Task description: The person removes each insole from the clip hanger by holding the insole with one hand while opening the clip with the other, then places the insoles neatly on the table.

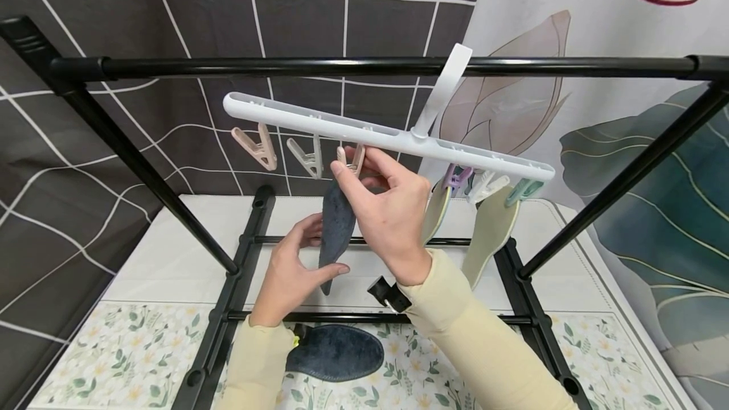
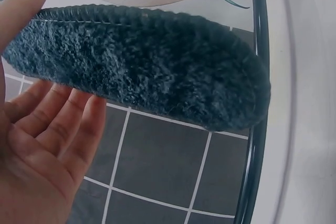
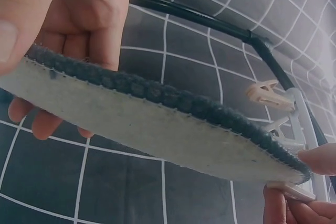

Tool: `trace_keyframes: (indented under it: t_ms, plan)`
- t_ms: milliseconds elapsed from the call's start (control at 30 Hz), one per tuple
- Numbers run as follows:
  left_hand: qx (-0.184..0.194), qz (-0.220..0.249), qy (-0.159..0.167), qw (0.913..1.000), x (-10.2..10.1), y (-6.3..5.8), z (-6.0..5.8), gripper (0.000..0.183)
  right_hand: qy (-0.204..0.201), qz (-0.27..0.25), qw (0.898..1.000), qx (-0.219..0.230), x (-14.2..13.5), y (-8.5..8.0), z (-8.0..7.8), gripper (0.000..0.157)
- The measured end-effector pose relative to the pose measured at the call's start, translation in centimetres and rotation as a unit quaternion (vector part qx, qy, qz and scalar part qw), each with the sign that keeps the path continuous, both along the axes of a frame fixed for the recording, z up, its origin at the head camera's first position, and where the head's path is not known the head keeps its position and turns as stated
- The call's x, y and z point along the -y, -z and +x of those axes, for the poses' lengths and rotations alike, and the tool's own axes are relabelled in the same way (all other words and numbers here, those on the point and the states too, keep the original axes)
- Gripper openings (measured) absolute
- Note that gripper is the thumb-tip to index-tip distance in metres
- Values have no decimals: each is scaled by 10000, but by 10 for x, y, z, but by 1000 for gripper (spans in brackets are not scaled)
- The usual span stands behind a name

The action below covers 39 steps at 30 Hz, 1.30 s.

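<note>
Right hand point(image 1: 393, 220) pinches a beige plastic clip point(image 1: 354, 158) over the fuzzy dark-blue insole point(image 1: 336, 226); left hand point(image 1: 293, 271) loosely steadies its tip

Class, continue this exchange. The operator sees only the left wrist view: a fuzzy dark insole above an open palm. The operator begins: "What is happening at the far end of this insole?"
Observer: The right hand pinches a pink peg at the dark insole's upper end; the grip is with the fingertips.
Operator: What carries that peg?
Observer: A white peg hanger, hooked over a black rail.
Operator: Does anything else hang there?
Observer: Two pale insoles hang from pegs at its right end, and two pegs to the left hold nothing.
</note>
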State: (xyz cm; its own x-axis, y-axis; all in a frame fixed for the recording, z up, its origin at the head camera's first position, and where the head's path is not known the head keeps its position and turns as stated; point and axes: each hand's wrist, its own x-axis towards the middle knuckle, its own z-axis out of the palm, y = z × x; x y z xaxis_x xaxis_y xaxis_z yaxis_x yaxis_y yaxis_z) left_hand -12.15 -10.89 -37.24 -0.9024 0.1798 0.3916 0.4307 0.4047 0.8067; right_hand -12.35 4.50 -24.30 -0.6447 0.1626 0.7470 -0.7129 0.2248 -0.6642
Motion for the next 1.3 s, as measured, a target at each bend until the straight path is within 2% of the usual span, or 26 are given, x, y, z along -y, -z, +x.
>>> trace_keyframes:
  t_ms: [133, 200, 333, 533, 767, 1300]
  plan:
    - [-65, -74, -23, 9999, 1, 4, -2, 82, -35, 38, 10000, -19, 2, -12, 9, 16]
    - [-139, -118, -7, 9998, 2, 5, -4, 82, -73, 43, 10000, -41, 1, -12, 10, 15]
    - [-244, -142, 23, 9996, 2, 7, -4, 82, -63, 81, 9999, -87, -2, -2, 1, 15]
    - [-187, -229, -8, 9996, 3, 7, -4, 82, 96, 191, 9995, -224, -6, 11, -12, 18]
    - [-243, -176, 92, 9995, 3, 7, -4, 83, 165, 245, 9993, -238, -7, 11, -13, 16]
    - [-348, -389, 6, 9986, 3, 8, -3, 83, 316, 369, 9983, -313, -10, 10, -14, 14]
